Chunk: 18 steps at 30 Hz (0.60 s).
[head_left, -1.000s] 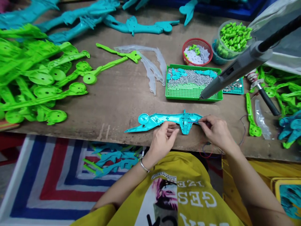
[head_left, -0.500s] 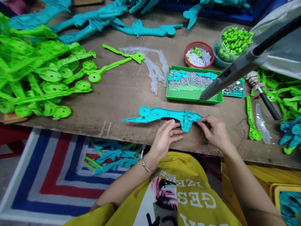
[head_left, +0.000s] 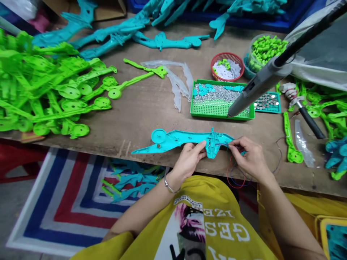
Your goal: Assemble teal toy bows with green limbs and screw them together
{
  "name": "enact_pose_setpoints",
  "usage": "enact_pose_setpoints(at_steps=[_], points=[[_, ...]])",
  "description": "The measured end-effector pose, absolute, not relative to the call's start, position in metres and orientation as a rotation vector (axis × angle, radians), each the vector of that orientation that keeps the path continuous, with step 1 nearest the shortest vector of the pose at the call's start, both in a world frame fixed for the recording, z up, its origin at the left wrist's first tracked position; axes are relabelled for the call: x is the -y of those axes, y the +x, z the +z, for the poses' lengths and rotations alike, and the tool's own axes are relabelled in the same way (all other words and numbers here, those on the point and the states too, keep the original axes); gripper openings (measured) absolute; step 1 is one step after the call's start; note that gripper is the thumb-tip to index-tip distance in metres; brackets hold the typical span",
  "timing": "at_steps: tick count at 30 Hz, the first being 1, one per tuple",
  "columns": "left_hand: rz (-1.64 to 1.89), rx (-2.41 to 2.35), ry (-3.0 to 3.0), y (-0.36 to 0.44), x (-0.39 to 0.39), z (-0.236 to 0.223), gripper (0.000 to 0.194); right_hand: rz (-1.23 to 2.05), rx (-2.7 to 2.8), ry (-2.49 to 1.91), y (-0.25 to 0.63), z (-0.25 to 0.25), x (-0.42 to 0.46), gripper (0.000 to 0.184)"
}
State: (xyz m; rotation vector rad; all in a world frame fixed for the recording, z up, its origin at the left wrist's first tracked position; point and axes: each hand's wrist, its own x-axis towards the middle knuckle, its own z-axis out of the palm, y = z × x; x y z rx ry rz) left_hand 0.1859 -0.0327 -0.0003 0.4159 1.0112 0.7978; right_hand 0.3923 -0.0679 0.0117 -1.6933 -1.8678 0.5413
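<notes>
A long turquoise plastic shell [head_left: 187, 137], its ribbed inside facing up, lies near the table's front edge. My left hand [head_left: 189, 159] grips its lower edge beside the crosspiece, thumb on top and fingers curled under. At the shell's right end, my right hand [head_left: 248, 155] pinches thin wires, with thumb and forefinger against the part. Red and blue wires [head_left: 237, 177] loop down below that hand over the table edge. Part of the shell's right end is hidden by my right fingers.
A grey electric screwdriver [head_left: 253, 86] hangs over a green tray [head_left: 195, 112] of screws. Bright green parts [head_left: 54, 90] are heaped at left, turquoise shells [head_left: 173, 42] lie behind. A soldering iron [head_left: 309, 119] and a green piece [head_left: 292, 144] are at right.
The shell's left end has swung nearer to me and my left hand has closed on its edge. My right hand stays at the wires. The view has shifted slightly.
</notes>
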Motion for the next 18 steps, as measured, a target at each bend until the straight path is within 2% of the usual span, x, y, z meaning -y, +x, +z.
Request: enact_pose_setpoints(at_steps=[8,18], points=[[0.873,-0.936,0.368,0.185,0.037,-0.003,0.031,0.618,1.895,-1.717,0.389,0.014,0.066,0.01],[0.856,-0.928,0.345,0.181,0.044,-0.009,0.037,0.733,1.938,-1.774,0.387,0.017,0.061,0.012]])
